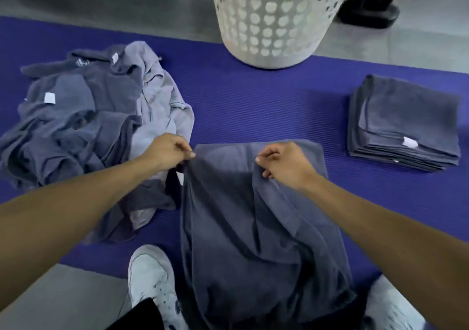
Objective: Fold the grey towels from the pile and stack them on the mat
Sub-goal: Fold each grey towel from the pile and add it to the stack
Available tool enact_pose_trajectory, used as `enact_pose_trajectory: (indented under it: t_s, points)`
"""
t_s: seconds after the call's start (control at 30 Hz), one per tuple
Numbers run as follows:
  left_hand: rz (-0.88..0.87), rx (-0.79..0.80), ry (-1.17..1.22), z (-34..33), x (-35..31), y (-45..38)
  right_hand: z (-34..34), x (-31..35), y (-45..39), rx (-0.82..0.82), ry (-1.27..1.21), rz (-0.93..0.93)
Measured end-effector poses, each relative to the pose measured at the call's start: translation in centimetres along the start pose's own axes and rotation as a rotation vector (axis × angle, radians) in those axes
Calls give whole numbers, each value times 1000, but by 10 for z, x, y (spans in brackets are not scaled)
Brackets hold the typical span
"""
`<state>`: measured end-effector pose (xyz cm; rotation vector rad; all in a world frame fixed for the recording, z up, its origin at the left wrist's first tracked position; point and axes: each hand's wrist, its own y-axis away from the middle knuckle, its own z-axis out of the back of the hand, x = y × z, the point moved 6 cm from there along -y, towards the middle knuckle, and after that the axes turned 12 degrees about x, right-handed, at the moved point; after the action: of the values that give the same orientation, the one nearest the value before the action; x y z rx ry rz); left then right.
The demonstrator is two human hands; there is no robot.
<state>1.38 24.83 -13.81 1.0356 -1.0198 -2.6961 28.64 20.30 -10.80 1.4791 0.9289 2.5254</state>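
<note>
Both hands are pinched onto the same grey towel (253, 228), the left hand (166, 152) on one upper corner and the right hand (281, 163) on the other, so they're held apart with a fold of cloth sagging between them. The towel runs long-ways away from the person: the near end hangs down toward the white sneakers (152, 279), the far end already lies flat on the blue mat (253, 106) just past the knuckles. So the long axis is basically front-to-back, and my guess is the next move is carrying those pinched corners forward to meet the far edge, which sits straight ahead of both hands and about equally close to each. The unfolded pile (83, 126) is off to the left, just beside the left hand, and a bit of it touches or tucks under the towel's left edge, which could snag. The folded stack (403, 124) sits on the mat well off to the right, so the right hand is the nearer one for dropping it there. White laundry basket (276, 17) stands at the mat's far edge, out of the way.
</note>
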Motion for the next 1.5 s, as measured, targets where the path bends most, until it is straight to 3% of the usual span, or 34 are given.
enact_pose_trajectory:
  t_s: [0.3, 0.4, 0.6, 0.8, 0.9, 1.0, 1.2, 1.5]
  points:
    - [-154, 77, -368, -17, 15, -81, -16, -32, -81, -19, -101, 35]
    - [-150, 51, -332, -8, 22, -85, -22, -39, -100, -32, -164, 42]
    - [-114, 66, -32, 18, 16, -80, -38, -44, -114, -44, -240, 8]
    - [-92, -42, -330, 5, 34, -90, -51, -39, -107, -13, -199, 26]
    - [-203, -210, -224, 2, 32, -74, -51, -38, -105, -26, -203, 39]
    - [-185, -107, -44, -18, 38, -62, -55, -38, -105, -31, -206, 33]
    - [-144, -29, -59, -39, 46, -65, -65, -41, -109, -29, -214, 5]
    - [5, -330, 141, -10, 69, -65, -65, -38, -113, -46, -244, 0]
